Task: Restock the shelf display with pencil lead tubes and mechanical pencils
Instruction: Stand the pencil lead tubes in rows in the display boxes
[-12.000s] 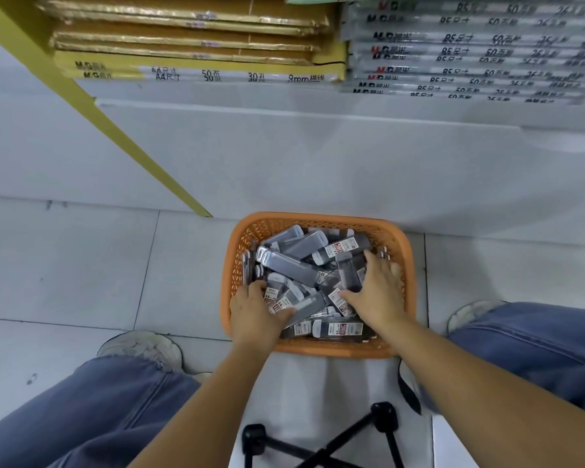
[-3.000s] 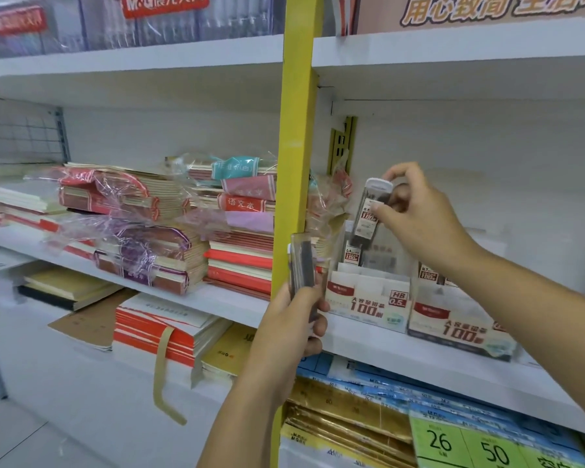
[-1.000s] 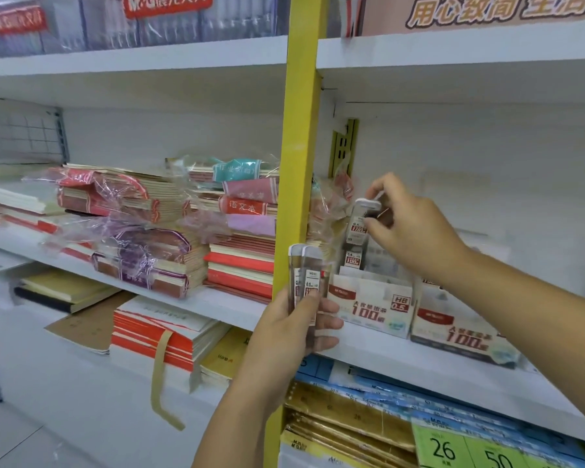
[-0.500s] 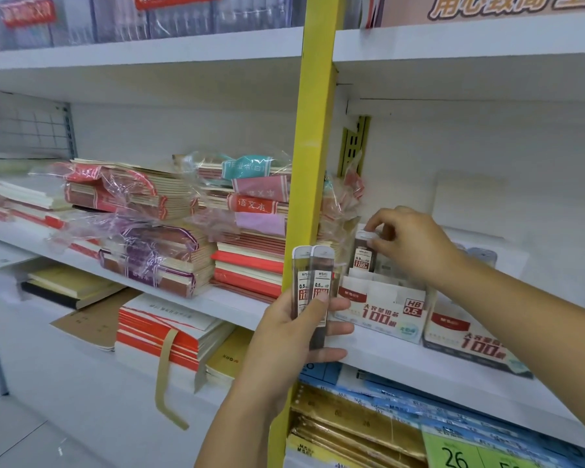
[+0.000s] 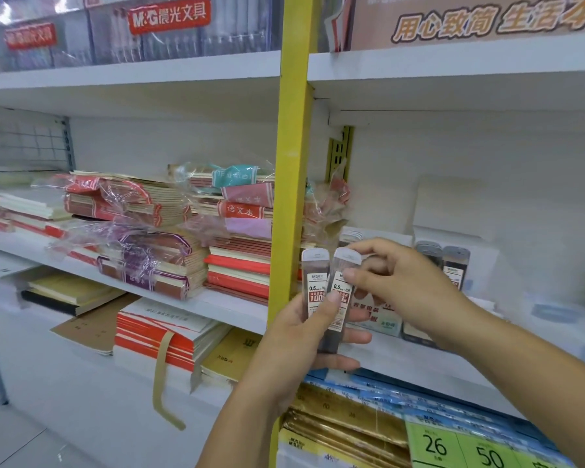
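Grey-tinted plastic is what I have in my left hand (image 5: 304, 336): two flat pencil lead tubes with white caps (image 5: 328, 295), upright, pinned by thumb and curled fingers. Half a second ago my right hand (image 5: 406, 288) was at the white cardboard display box (image 5: 385, 319) on the white shelf (image 5: 419, 359), seating a tube; now it has come back without one, thumb and forefinger closing on the right-hand tube's cap. One more stocked, I judge; two to go.
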`<state>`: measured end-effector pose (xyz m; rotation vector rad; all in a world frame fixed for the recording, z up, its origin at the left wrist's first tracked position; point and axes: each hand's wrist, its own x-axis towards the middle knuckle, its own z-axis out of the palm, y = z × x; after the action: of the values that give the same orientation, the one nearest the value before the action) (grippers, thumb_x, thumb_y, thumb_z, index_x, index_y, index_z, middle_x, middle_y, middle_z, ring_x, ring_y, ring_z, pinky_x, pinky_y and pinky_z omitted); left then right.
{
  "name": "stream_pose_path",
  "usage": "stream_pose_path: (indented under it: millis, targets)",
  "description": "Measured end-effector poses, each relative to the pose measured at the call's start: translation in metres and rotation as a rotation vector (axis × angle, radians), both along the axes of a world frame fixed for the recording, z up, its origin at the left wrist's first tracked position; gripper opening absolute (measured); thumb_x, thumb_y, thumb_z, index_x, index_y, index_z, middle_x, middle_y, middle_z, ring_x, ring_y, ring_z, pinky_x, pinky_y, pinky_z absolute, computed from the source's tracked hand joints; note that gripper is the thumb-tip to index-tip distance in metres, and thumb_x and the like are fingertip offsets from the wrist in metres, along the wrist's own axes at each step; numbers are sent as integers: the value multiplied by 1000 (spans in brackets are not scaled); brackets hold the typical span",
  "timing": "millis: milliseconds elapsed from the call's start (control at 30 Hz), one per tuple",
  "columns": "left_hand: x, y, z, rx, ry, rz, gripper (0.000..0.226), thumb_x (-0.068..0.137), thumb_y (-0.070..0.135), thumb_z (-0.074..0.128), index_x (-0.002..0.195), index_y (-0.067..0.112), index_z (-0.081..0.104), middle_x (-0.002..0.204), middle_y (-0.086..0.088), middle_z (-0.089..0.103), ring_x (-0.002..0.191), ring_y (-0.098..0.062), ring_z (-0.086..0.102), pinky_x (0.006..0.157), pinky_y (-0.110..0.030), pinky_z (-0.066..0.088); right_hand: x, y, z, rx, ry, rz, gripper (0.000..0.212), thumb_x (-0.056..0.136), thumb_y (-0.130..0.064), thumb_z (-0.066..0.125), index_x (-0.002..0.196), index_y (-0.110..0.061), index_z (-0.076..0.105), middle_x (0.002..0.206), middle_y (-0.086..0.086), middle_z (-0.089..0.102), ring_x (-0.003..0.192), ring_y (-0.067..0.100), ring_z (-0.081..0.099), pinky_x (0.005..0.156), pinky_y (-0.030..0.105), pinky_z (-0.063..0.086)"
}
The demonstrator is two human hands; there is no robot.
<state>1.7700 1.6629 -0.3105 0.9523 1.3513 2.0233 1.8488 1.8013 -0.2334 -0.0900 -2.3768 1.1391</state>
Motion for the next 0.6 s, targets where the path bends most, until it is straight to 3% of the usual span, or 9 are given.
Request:
stream_pose_path:
  millis: [67, 167, 233, 300, 367, 433, 500, 600]
  targets:
    - [2, 2, 0, -13, -25, -18, 31, 100, 46, 50, 125, 29, 60, 110, -6, 77, 100, -25, 75, 63, -31, 62, 4, 9, 7, -73, 11, -62, 16, 91, -23, 65, 106, -29, 63, 81, -7, 76, 71, 7, 69, 65, 24, 50]
    - [0, 5, 0, -23, -30, 44, 24, 107, 34, 40, 123, 25, 55, 105, -5, 78, 94, -24, 76, 60, -32, 61, 11, 32, 25, -126, 135, -191, 16, 90, -17, 65, 104, -24, 62, 80, -7, 75, 65, 6, 69, 62, 28, 52]
    - [-2, 6, -1, -38, -20, 118, 22, 106, 34, 43, 119, 27, 59, 101, 0, 78, 89, -20, 76, 59, -32, 60, 12, 45, 37, 5, 236, -285, 14, 90, -20, 65, 98, -30, 59, 84, -7, 74, 70, 5, 69, 64, 30, 54]
    - [-5, 8, -4, -35, -25, 201, 19, 103, 34, 50, 108, 30, 68, 96, 1, 78, 84, -16, 76, 60, -31, 60, 6, 52, 41, 236, 290, -357, 14, 89, -22, 64, 93, -33, 56, 85, -8, 68, 74, -1, 65, 64, 20, 52]
    - [-6, 9, -6, -22, -30, 277, 20, 101, 32, 54, 95, 33, 74, 89, -2, 75, 75, -13, 73, 59, -30, 60, -6, 54, 38, 476, 223, -387, 13, 90, -23, 63, 95, -31, 54, 85, -12, 64, 73, -5, 59, 58, 14, 45]
    - [-7, 10, -8, -20, -22, 309, 22, 101, 32, 55, 91, 33, 74, 87, -3, 74, 69, -12, 71, 58, -28, 60, -21, 55, 31, 639, 109, -384, 11, 92, -22, 61, 101, -25, 54, 89, -7, 65, 76, 4, 59, 62, 22, 46]
    - [-7, 12, -9, -29, 3, 316, 20, 100, 34, 54, 93, 29, 72, 85, 1, 73, 66, -9, 68, 58, -27, 59, -31, 58, 26, 701, 74, -388, 13, 93, -20, 60, 103, -23, 54, 90, -4, 65, 79, 13, 60, 64, 27, 48]
    - [-8, 15, -10, -31, 27, 310, 19, 101, 34, 54, 97, 27, 70, 84, 4, 73, 64, -6, 65, 58, -24, 57, -38, 64, 29, 669, 82, -403, 23, 91, -20, 63, 108, -25, 48, 87, -4, 63, 77, 14, 60, 63, 30, 49]
